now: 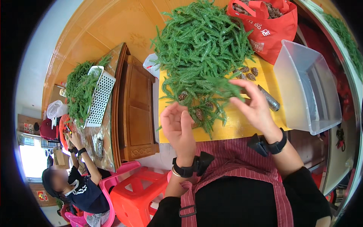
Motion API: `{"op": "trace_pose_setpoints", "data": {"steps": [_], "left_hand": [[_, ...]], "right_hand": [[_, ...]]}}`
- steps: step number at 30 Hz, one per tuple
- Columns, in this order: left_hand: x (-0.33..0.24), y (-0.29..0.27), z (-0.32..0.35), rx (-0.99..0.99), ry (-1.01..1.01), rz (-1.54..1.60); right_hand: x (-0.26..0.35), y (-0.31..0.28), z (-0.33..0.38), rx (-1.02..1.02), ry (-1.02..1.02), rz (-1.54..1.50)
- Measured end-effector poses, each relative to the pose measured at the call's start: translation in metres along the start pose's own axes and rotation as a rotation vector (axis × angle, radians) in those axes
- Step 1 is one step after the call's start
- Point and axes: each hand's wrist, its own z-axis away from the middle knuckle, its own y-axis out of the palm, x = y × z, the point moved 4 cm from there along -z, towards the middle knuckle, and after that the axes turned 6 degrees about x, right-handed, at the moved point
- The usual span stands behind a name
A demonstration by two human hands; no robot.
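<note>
My right hand (255, 104) holds a green pine sprig (223, 87) between thumb and fingers; the sprig is smeared by motion. My left hand (178, 125) is raised over the near side of the yellow tabletop (242, 126), its fingers loosely bent, the thumb apart and no object visible in it. Just beyond it lies a brown pine cone (183, 95) among green sprigs. Two more cones, including one pine cone (199, 113), sit in the sprigs between my hands. A large heap of green pine sprigs (200, 41) covers the far part of the table.
Several loose pine cones (251, 76) and a dark cylinder (269, 98) lie right of my right hand. A clear plastic bin (302, 94) and a red bag (272, 34) of cones stand farther right. Leftward, a person (85, 189) works beside a white perforated basket (100, 98); a red stool (138, 196) is nearer.
</note>
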Motion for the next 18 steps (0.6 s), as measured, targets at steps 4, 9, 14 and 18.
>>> {"op": "trace_pose_setpoints", "data": {"steps": [4, 9, 14, 18], "left_hand": [[0.003, 0.005, 0.008, 0.021, 0.037, -0.018], [0.011, 0.03, 0.011, 0.16, -0.075, -0.026], [0.032, 0.029, 0.012, 0.25, -0.218, 0.045], [0.041, 0.034, 0.011, 0.304, -0.309, 0.093]], "right_hand": [[-0.012, 0.033, -0.009, 0.209, -0.008, 0.253], [-0.036, 0.057, 0.007, 0.505, -0.248, 0.509], [-0.019, 0.02, -0.007, 0.468, -0.102, 0.197], [-0.039, -0.019, -0.039, 0.11, 0.062, 0.292]]}}
